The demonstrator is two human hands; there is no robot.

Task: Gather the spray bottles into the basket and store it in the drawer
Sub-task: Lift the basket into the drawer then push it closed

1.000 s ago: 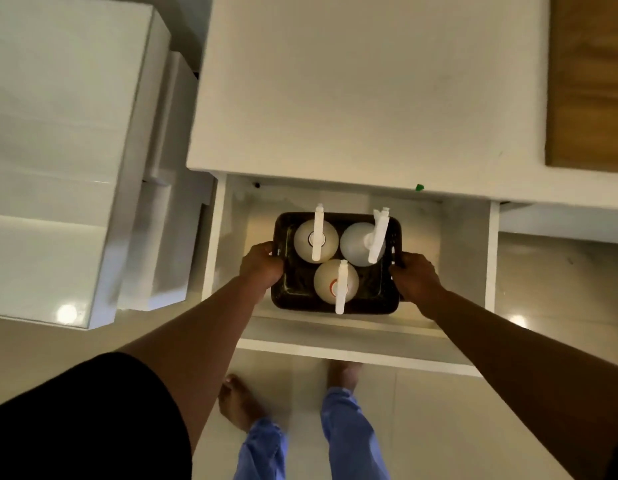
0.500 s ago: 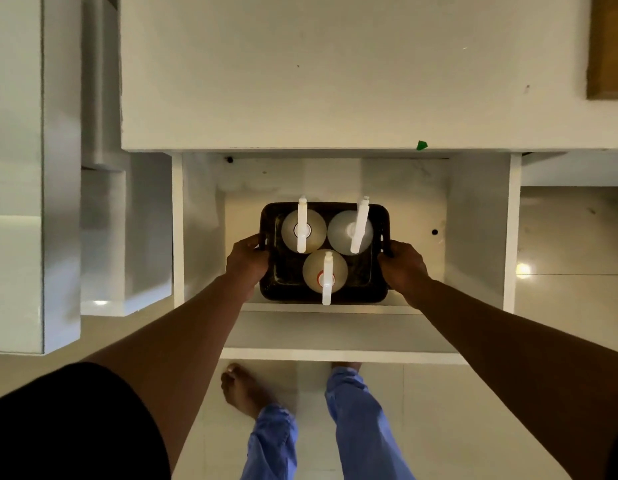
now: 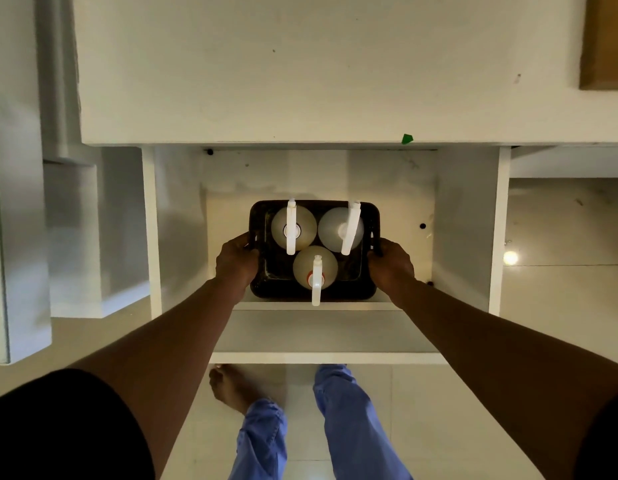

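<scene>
A dark rectangular basket (image 3: 335, 293) sits inside the open white drawer (image 3: 183, 216), near its front wall. Three translucent spray bottles with white nozzles stand upright in it: one at the back left (image 3: 302, 223), one at the back right (image 3: 331, 226), one at the front middle (image 3: 309, 266) with an orange collar. My left hand (image 3: 235, 259) grips the basket's left side. My right hand (image 3: 390, 263) grips its right side. Whether the basket rests on the drawer floor cannot be told.
A white countertop (image 3: 300, 71) overhangs the back of the drawer, with a small green tag (image 3: 406, 138) on its edge. A wooden board (image 3: 605, 39) lies at the far right. White cabinets (image 3: 20, 202) stand to the left. My bare foot (image 3: 231, 386) and blue trouser legs are below.
The view has swung to square the drawer up in the frame. The basket, still held by both hands, looks lower in the drawer.
</scene>
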